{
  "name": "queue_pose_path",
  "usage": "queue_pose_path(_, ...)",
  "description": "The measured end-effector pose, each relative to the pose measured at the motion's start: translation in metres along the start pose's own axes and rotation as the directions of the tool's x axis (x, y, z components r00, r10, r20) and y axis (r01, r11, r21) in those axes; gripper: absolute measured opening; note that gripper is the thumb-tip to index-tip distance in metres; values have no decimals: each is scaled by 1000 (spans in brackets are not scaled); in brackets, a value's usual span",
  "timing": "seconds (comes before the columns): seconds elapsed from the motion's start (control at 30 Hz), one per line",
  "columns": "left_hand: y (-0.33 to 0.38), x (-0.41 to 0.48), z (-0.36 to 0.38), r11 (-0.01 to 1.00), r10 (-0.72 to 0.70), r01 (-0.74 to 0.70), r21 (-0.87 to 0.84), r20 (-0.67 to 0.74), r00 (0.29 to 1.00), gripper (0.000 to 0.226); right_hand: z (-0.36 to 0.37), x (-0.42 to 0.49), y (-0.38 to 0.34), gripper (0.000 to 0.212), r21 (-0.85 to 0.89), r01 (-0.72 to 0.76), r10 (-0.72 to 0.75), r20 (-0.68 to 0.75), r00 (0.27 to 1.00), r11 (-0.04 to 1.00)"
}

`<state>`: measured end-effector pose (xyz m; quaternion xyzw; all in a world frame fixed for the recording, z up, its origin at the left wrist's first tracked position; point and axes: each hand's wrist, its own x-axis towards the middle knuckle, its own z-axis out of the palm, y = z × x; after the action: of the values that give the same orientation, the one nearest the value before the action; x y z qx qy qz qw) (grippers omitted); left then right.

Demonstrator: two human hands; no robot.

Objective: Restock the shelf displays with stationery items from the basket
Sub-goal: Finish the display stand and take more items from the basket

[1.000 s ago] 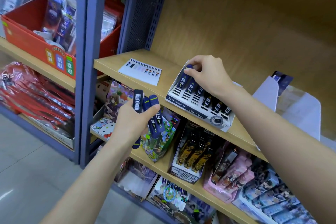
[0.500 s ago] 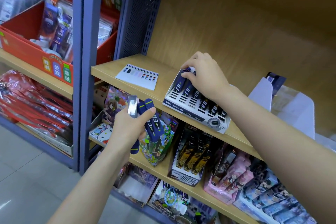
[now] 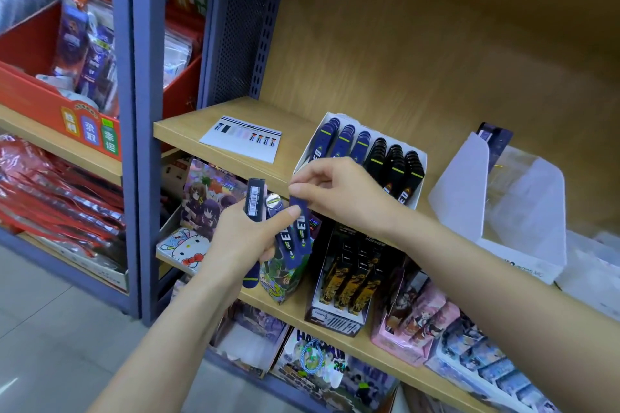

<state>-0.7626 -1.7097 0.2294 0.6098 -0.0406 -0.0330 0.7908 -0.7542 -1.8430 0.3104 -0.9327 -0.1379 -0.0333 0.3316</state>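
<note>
A white display box (image 3: 421, 157) on the wooden shelf (image 3: 188, 126) holds rows of blue cases (image 3: 342, 141) on the left and black cases (image 3: 396, 164) on the right. My left hand (image 3: 248, 238) grips a fan of slim cases below the shelf edge: a black one showing a barcode (image 3: 255, 199) and several blue ones. My right hand (image 3: 339, 191) pinches the top end of one blue case (image 3: 299, 228) still in that bunch. The basket is out of view.
A printed card (image 3: 243, 141) lies on the shelf left of the box. A clear plastic display bin (image 3: 503, 198) stands to the right. Lower shelves are packed with boxed goods. A red carton (image 3: 37, 100) fills the left bay beyond the blue upright (image 3: 141, 131).
My right hand left the top row of the display box and came down to the bunch in my left hand, where it now pinches a blue case. The view shifted slightly.
</note>
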Motion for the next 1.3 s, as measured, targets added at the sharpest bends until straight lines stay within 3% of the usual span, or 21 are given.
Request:
queue_pose_path(0.13,-1,3,-2,1000,-3,3,0,-68,998,33,-34,-2,1,13,5,27,-24,-316,948,1000)
queue_pose_path(0.27,1,1,2,997,5,-10,-71,-78,997,28,-69,3,9,11,-187,35,-129,-518,845,982)
queue_pose_path(0.4,1,2,3,995,24,-34,-89,-111,993,18,-78,11,22,9,-295,-30,-122,-484,866,955)
queue_pose_path(0.57,-1,3,1,997,57,-63,-52,-125,991,26,-75,18,32,8,-301,-76,-72,-451,889,951)
queue_pose_path(0.73,-1,3,0,998,49,-56,-39,-158,986,19,-76,22,33,11,-342,-81,-72,-412,908,936)
queue_pose_path(0.97,-5,6,-4,997,43,-53,-47,-201,979,14,-81,24,29,10,-537,-130,-52,-311,949,833)
queue_pose_path(1.3,-7,5,-2,996,33,-50,-76,-211,977,16,-76,29,20,14,-586,-168,-35,-319,947,792)
